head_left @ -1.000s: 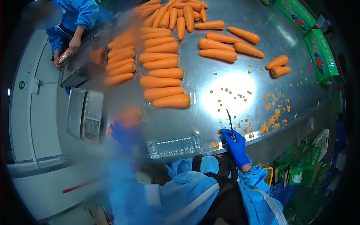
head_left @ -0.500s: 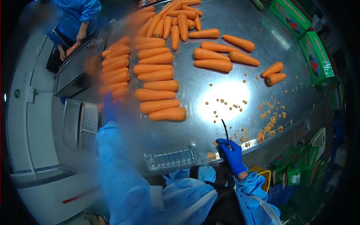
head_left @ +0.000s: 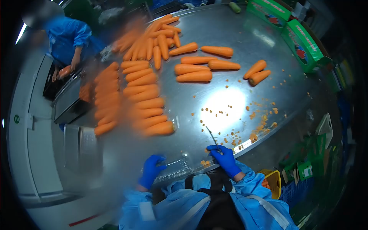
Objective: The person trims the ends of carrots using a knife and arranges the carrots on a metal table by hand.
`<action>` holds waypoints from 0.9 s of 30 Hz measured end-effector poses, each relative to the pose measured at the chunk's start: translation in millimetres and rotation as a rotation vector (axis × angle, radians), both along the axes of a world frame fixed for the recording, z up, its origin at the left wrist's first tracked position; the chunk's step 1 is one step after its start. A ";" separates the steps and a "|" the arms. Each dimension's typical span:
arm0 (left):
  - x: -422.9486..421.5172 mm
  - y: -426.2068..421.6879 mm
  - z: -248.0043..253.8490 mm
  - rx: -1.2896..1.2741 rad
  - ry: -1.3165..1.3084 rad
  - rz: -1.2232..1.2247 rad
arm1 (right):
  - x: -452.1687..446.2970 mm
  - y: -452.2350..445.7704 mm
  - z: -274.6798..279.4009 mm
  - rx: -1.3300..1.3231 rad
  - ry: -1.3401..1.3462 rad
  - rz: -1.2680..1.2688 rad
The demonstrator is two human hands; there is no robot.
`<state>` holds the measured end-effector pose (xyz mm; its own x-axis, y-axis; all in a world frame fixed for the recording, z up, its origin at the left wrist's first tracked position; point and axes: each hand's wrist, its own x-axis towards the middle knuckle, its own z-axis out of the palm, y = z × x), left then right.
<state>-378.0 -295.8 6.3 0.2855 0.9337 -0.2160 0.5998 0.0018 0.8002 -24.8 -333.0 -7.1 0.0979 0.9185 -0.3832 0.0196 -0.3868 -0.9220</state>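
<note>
My right hand (head_left: 225,159), in a blue glove, is closed round a slim dark knife (head_left: 211,136) whose blade points up and away from me at the table's front edge. To its left lies a clear plastic tray (head_left: 177,168) with a ribbed bottom. My left hand (head_left: 152,170), also gloved in blue, is at the tray's left end with thumb and fingers apart; whether it touches the tray I cannot tell. Small orange carrot trimmings (head_left: 253,136) are scattered to the right of the knife.
A row of carrots (head_left: 149,103) lies in clear packaging, with another blurred row (head_left: 107,97) farther left. Beyond are a carrot pile (head_left: 153,40), loose carrots (head_left: 193,76) and green boxes (head_left: 304,46). A person in blue (head_left: 69,36) handles something orange. A yellow crate (head_left: 273,184) stands below right.
My left hand has come back from the left carrot row to the clear tray by my front. My right hand keeps the knife near the table edge. The view has shifted.
</note>
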 end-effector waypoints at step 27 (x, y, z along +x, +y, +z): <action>30.9 -4.5 33.8 0.055 -0.013 0.131 | 4.0 -5.6 7.2 0.077 0.096 -0.010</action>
<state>-347.1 -300.3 40.1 0.1628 0.9736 -0.1601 0.5865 0.0350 0.8092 -20.8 -338.6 0.1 0.0737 0.9448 -0.3192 -0.0735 -0.3141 -0.9465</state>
